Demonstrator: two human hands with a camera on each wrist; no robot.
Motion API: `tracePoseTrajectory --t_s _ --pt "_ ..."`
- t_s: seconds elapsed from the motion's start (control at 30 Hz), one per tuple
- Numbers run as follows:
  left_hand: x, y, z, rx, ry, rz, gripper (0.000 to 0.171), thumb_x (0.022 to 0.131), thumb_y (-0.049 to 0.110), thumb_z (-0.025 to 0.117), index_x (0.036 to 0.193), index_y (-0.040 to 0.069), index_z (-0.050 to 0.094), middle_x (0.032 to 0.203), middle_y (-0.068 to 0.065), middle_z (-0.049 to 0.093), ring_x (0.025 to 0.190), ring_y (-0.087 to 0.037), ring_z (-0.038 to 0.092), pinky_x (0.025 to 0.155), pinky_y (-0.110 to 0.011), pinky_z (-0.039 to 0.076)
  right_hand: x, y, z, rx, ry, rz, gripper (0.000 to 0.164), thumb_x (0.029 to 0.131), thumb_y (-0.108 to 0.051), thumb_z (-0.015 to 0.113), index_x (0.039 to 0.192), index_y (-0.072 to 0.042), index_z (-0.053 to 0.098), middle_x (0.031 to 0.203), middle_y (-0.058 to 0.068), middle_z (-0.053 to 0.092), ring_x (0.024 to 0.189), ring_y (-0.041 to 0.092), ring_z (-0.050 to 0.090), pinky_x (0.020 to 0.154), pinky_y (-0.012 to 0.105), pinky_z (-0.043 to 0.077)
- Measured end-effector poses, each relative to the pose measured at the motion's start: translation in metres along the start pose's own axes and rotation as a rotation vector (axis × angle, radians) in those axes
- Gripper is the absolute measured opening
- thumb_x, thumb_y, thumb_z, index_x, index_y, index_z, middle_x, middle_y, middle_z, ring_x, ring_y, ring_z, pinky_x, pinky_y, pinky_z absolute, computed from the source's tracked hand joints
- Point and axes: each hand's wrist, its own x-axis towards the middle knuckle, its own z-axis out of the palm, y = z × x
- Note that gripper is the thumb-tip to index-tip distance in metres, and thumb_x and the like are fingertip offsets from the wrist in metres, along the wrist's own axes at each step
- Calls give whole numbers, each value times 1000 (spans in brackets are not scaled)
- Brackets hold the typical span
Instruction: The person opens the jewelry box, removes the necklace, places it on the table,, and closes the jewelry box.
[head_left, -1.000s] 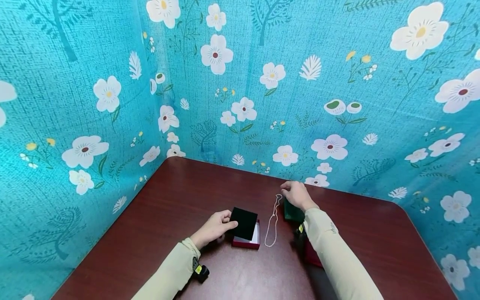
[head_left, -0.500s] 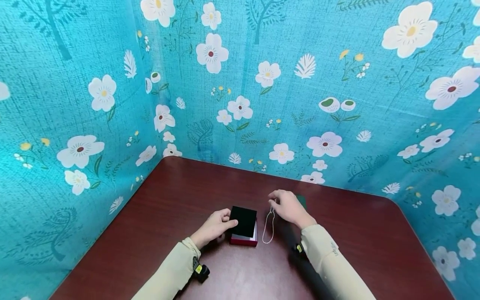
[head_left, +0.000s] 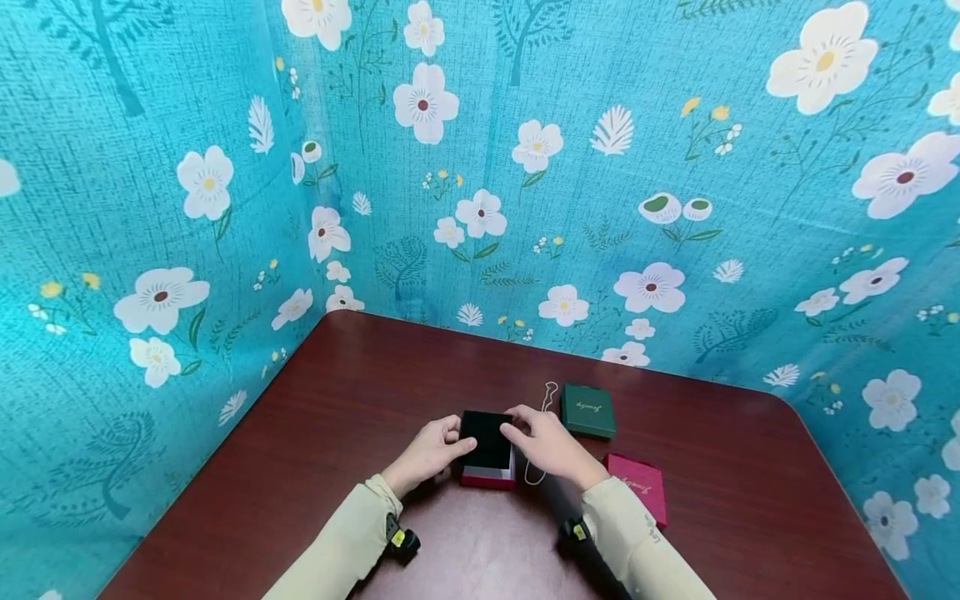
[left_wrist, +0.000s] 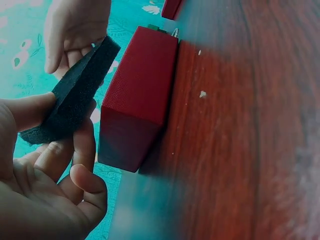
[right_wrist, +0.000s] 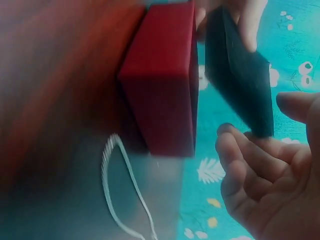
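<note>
A square black foam pad (head_left: 486,439) is held tilted just above an open red jewelry box (head_left: 487,482) with a pale interior. My left hand (head_left: 427,450) pinches its left side, thumb on top and fingers beneath, as the left wrist view shows. At the opposite side is my right hand (head_left: 553,447); in the right wrist view its fingertips are at the pad's lower corner while the thumb stands apart. A thin light-coloured necklace (right_wrist: 107,185) lies on the table right of the box, partly hidden by the right hand in the head view.
A closed green jewelry box (head_left: 588,410) sits behind the right hand. A red lid (head_left: 637,487) with gold lettering lies by the right forearm. The dark red wooden table (head_left: 390,367) meets a blue flowered cloth (head_left: 480,167) at its back and left edges.
My right hand has left the necklace, which stays on the table, and come leftward to the foam pad. The green box and red lid are uncovered. My left hand keeps its pinch.
</note>
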Motion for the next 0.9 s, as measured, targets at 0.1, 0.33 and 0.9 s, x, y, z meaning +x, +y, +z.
tracePoseTrajectory --t_s 0.1,0.33,0.9 --pt "-4 7 0 8 6 11 36 93 14 60 85 -9 34 58 5 24 34 -7 30 39 -24 30 0 -1 5 90 -26 25 36 95 -37 55 122 -12 56 73 0 58 62 21 56 55 30 44" --pt "-6 20 -3 32 6 42 36 92 10 61 87 -15 36 62 2 25 42 -9 29 45 -24 29 4 3 8 202 -11 64 29 96 -29 56 120 -12 55 74 3 58 71 32 60 61 34 47" --pt "4 1 -13 302 -95 8 94 76 41 78 145 1 28 142 -17 35 122 -30 42 93 -48 41 1 20 -2 244 60 103 27 95 -22 59 117 -7 56 71 3 54 63 23 58 59 32 46"
